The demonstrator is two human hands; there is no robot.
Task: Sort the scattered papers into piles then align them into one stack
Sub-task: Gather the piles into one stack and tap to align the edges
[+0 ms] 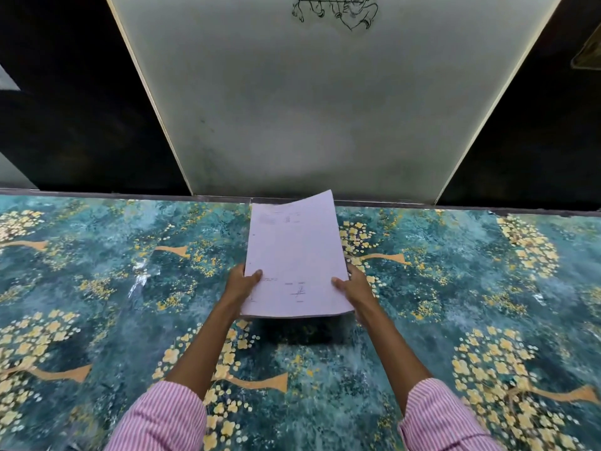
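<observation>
Both arms extend forward, forearms bare, striped sleeves [162, 418] ending near the elbows. The left hand [242, 284] grips the left edge of the paper stack [294, 252], thumb on top, fingers beneath. The right hand [356, 288] mirrors it on the right edge, thumb on top.

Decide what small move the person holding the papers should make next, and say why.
Probably lower the paper stack to the tablecloth and square it: the left hand and right hand grip its sides, and a far corner curls up.
</observation>
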